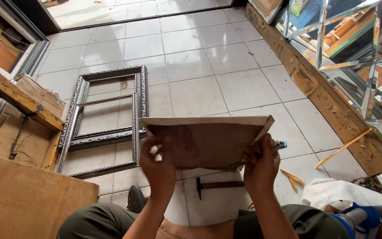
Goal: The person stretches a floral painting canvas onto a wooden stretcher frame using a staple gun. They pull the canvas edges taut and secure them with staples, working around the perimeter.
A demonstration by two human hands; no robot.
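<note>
- Covering most of the view, a floor (208, 66) of pale grey square tiles ran from the person's knees up to a doorway at the top.
- Running down the right side was a rough wooden beam (328, 102), with a mirrored panel (354, 53) of angled glass pieces behind it.
- Lying flat on the tiles at left were two ornate silver-and-black picture frames (107, 119), one overlapping the other.
- At the lower left stood a plain brown board (27, 199), with stacked cardboard and a wooden shelf above it.
- Held up in the middle, above the floor and tilted toward the camera, was a flat brown panel (204, 139) with a pale edge along its top.
- The left hand (155, 166) had its grip closed on the panel's lower left edge, fingers curled over the front.
- The right hand (261, 166) had its grip closed on the panel's lower right corner; a small metal tool with a blue tip (279, 144) showed just beside it, though whether that hand also held it could not be told.
- On the tiles below the panel, between the two forearms, lay a hammer (217, 185) with a dark head and a wooden handle.
- Thin yellow wood slivers (293, 178) lay scattered near the right hand.
</note>
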